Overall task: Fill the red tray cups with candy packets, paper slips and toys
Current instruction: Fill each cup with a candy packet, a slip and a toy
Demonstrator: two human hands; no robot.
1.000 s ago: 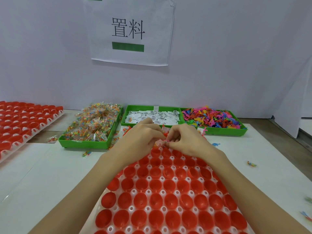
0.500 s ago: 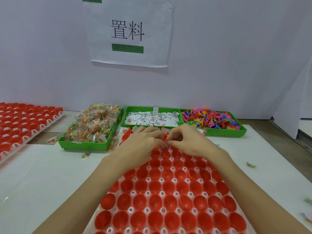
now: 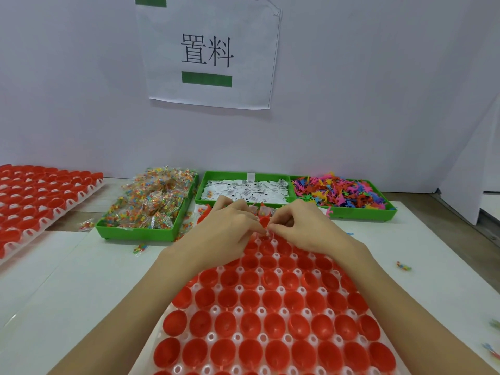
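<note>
1. Left of the red tray (image 3: 270, 331): spare tray of red cups (image 3: 40, 201) at the table edge, well apart.
2. Behind the red tray, left to right: green bin of candy packets (image 3: 151, 201); green bin of paper slips (image 3: 246, 189); green bin of toys (image 3: 341, 192).
3. Over the red tray's far rows: left hand (image 3: 227, 228), fingers curled, tips meeting the right hand's; seems to pinch something small and pale, though cannot tell exactly what.
4. Beside it: right hand (image 3: 305, 226), fingers curled, thumb and forefinger pinching the same small pale bit, probably a candy packet or slip.
5. Nearer rows of the red tray: cups look empty; far rows under the hands show a few clear packets.
6. Just changed: both hands crept slightly toward the bins compared with a second ago, fingertips staying together; head tipped a little, wall sign sitting higher. Reads as separating or seating one item in a far cup, not a fresh reach to a bin.
7. Same as earlier: bins, spare tray and stray bits on the table unmoved; near cups no fuller.
8. Judged progress: early, most cups still to fill.
</note>
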